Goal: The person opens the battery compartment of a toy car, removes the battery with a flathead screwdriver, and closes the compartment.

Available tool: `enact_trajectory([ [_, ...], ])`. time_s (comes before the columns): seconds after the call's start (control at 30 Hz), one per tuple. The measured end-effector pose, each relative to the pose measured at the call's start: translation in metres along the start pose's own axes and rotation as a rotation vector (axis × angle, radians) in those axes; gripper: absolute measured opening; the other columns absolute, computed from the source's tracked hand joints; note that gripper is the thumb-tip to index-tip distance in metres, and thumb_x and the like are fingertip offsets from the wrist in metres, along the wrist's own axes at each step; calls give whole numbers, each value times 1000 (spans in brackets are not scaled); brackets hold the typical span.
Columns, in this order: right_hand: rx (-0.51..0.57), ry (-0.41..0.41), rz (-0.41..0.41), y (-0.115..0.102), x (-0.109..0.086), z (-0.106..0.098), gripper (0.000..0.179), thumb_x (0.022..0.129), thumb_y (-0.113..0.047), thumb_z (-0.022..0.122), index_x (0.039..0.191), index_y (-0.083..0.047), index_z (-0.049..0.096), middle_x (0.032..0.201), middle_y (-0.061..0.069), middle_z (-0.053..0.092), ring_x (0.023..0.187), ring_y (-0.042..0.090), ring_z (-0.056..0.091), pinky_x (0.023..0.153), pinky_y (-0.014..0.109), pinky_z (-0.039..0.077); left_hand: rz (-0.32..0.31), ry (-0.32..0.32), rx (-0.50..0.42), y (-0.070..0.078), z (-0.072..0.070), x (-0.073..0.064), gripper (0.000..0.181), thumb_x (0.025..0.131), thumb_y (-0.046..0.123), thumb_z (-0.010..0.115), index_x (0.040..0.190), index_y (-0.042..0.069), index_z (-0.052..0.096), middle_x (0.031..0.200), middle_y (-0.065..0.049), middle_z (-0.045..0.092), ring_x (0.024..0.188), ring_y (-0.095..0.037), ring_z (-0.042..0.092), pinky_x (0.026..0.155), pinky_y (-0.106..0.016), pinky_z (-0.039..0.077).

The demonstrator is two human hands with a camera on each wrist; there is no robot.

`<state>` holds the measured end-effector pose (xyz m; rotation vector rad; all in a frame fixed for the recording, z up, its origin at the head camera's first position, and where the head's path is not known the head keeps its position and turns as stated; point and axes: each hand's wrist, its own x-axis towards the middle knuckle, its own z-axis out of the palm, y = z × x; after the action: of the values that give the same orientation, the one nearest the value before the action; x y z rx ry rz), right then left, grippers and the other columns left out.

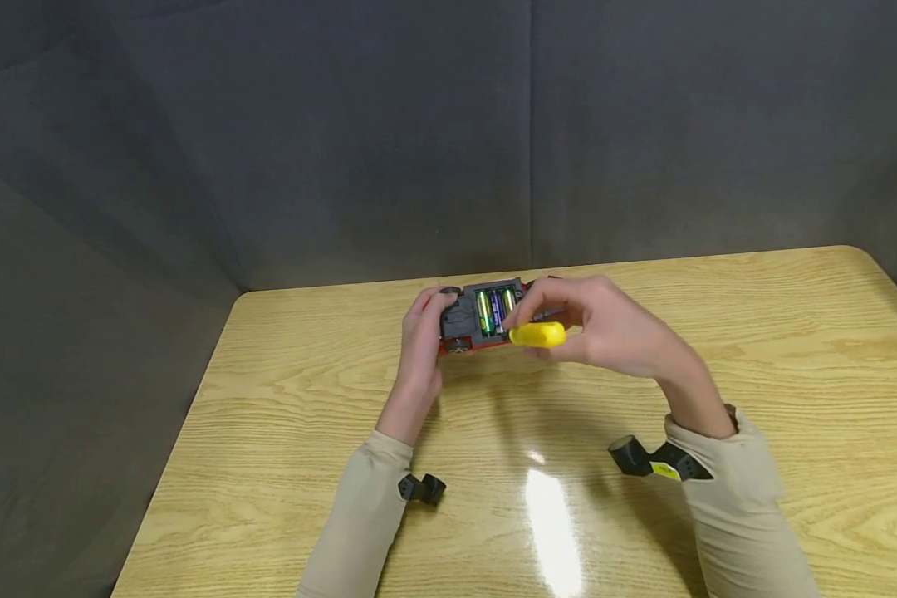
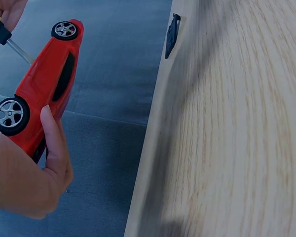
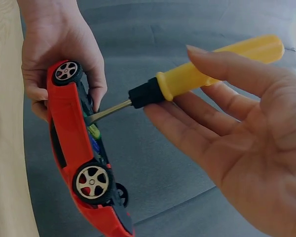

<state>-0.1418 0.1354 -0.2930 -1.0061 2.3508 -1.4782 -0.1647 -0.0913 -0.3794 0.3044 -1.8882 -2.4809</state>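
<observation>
A red toy car is turned so that its dark underside faces up in the head view. Several batteries lie side by side in its uncovered compartment. My left hand grips one end of the car, thumb over the underside. With thumb and fingers, my right hand holds a screwdriver by its yellow handle. In the right wrist view the metal tip reaches the compartment's edge beside the batteries; whether it touches one cannot be made out.
A small black plastic piece, perhaps the compartment cover, lies near the edge of the wooden table. Dark cloth hangs behind the table and at its left.
</observation>
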Motion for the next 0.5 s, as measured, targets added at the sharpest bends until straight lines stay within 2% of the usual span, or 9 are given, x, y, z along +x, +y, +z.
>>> enact_trajectory([
  [0.13, -76, -30, -40, -1, -1, 0, 25, 84, 4, 80, 102, -13, 73, 107, -1, 71, 97, 20, 66, 88, 37, 58, -4, -5, -3, 0, 1, 0, 18, 97, 22, 59, 107, 9, 65, 100, -11, 59, 76, -19, 62, 51, -33, 57],
  [0.3, -116, -90, -92, -1, -1, 0, 31, 84, 10, 74, 104, -14, 76, 105, -4, 72, 97, 17, 67, 88, 37, 59, -7, -16, -1, -1, 2, 0, 17, 97, 20, 58, 107, 8, 65, 100, -11, 59, 77, -20, 62, 49, -32, 57],
  [0.5, -205, -169, -184, -2, -1, 3, 26, 88, 2, 78, 107, -16, 78, 111, -9, 73, 103, 11, 66, 89, 35, 58, -19, -18, -4, -3, 1, 0, 18, 99, 22, 57, 109, 8, 63, 100, -12, 58, 75, -20, 63, 48, -30, 56],
])
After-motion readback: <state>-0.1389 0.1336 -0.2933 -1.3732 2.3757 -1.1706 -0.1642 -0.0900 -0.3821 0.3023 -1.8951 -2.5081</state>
